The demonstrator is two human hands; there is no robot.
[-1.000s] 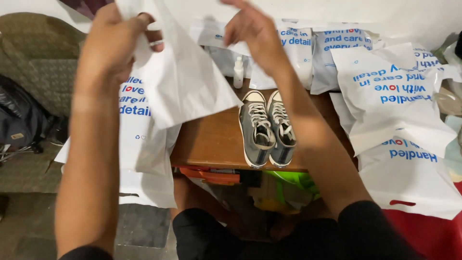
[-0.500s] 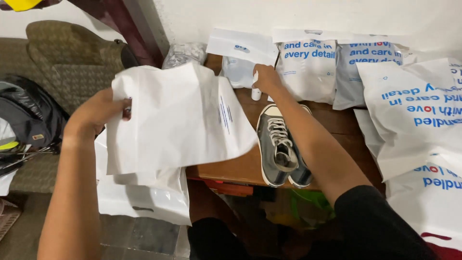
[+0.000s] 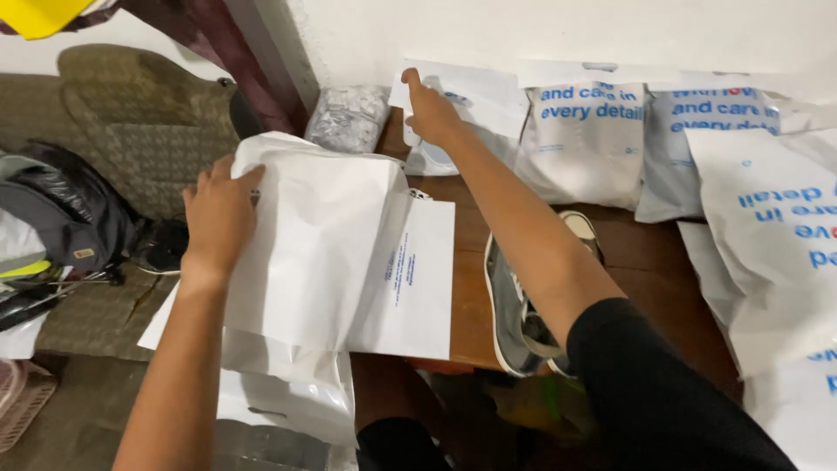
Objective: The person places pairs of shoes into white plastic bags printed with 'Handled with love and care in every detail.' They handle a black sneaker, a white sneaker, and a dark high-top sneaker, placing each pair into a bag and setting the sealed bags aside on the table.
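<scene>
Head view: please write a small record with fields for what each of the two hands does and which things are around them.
left hand: lies flat on a white mailer bag, pressing it on a stack of bags
right hand: reaches to the wall, grips a small white bottle
shoes: grey pair on the wooden table, partly hidden under the right arm
printed bags: white with blue print, leaning at the wall
backpack: dark, left of the table

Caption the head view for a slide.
Left hand presses white bag; right hand grips small bottle beyond grey shoes.
</scene>
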